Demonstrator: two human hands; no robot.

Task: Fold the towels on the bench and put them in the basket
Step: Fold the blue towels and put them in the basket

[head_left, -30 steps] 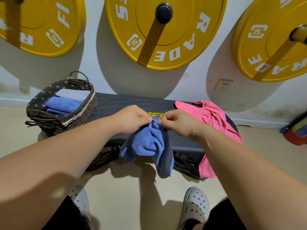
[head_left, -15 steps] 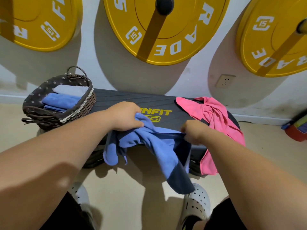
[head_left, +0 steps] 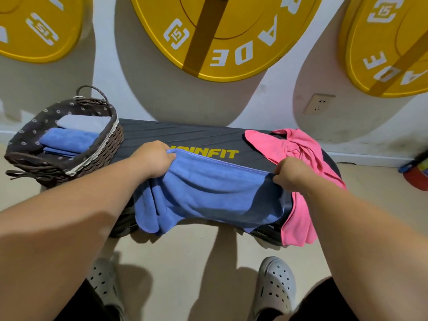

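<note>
Left hand [head_left: 152, 158] and right hand [head_left: 292, 174] have spread, fingers [head_left: 168, 159] pinching corners of blue towel [head_left: 208, 193].

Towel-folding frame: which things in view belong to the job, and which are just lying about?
In the job:
blue towel, held stretched between left hand and right hand
pink towel, crumpled on the bench
basket, with folded towels inside

Just there:
yellow weight plates on the wall
wall socket
grey clogs on the person's feet
</note>
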